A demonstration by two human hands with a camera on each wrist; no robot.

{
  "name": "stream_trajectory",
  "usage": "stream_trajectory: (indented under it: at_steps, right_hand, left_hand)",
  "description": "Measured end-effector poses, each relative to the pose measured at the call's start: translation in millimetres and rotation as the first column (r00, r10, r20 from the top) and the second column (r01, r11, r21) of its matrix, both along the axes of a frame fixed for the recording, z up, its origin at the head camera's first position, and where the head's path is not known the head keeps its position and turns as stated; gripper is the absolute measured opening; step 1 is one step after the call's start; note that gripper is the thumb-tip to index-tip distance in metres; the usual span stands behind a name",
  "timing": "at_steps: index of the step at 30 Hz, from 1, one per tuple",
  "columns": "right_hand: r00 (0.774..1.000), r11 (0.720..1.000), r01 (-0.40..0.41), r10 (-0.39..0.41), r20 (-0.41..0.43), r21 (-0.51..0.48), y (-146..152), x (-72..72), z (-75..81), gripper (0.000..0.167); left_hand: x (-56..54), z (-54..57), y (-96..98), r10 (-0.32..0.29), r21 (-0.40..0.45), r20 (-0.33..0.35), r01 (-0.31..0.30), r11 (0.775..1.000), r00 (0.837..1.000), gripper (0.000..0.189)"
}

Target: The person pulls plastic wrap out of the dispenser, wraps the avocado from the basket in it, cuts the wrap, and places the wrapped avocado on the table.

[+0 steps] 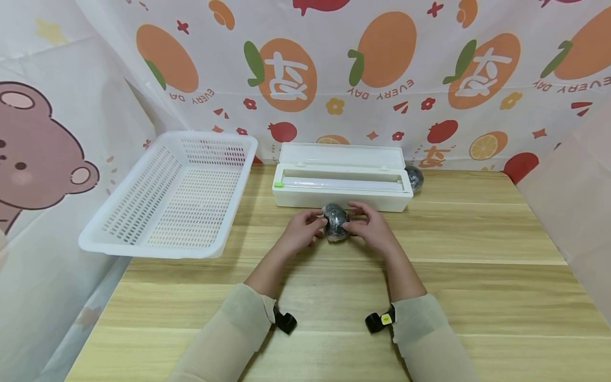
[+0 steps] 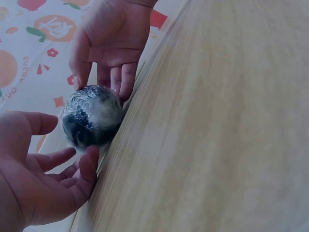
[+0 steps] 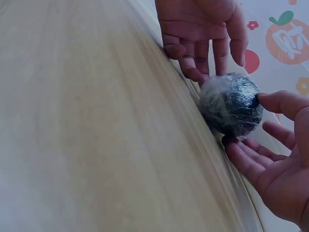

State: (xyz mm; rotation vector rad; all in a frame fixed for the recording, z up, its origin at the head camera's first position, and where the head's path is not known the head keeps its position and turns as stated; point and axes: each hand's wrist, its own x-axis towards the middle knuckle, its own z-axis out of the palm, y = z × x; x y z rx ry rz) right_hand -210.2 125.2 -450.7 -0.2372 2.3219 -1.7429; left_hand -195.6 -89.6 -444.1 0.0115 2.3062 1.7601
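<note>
A dark, roundish thing wrapped in clear cling film [image 1: 337, 223] is between my two hands, in front of a white box. My right hand [image 1: 369, 227] holds it from the right, thumb on its side and fingertips low against it, as the right wrist view shows. On the other side is my left hand [image 1: 302, 229], fingers loosely curved and fingertips at its lower edge. In the left wrist view, the left thumb [image 2: 44, 123] stands slightly off the film. What is inside the wrap cannot be made out.
The white cling film box [image 1: 341, 200] stands behind with its lid up and a roll inside. Another dark wrapped thing [image 1: 415, 179] is at its right end. A white slotted basket [image 1: 217, 225] sits at the left of the wooden table [image 1: 477, 297]. A printed cloth hangs behind.
</note>
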Motion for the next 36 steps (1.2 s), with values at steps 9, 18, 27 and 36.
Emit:
stream_trajectory:
  at_steps: [9,18,27,36]
  right_hand:
    - [1.000,1.000,-0.014,0.014,0.015,0.008,-4,2.7,5.3,0.053]
    - [0.999,0.999,-0.029,0.029,0.015,0.019,-6,14.9,28.2,0.053]
    - [0.999,0.999,-0.026,0.025,0.031,0.024,-7,14.6,28.7,0.053]
    - [0.999,1.000,-0.016,0.016,0.040,0.016,-9,16.5,29.6,0.049]
  left_hand:
    - [-0.1,-2.0,-1.6,0.044,0.001,-0.075,-0.044,0.999,0.996,0.039]
    - [-0.9,-2.5,-1.4,0.048,0.008,-0.073,-0.048,0.999,0.996,0.042]
    - [-1.2,-3.1,-1.0,0.042,0.006,-0.074,-0.042,0.999,0.996,0.045]
    - [-2.6,-6.7,-0.9,0.027,0.033,-0.089,-0.024,0.999,0.996,0.045]
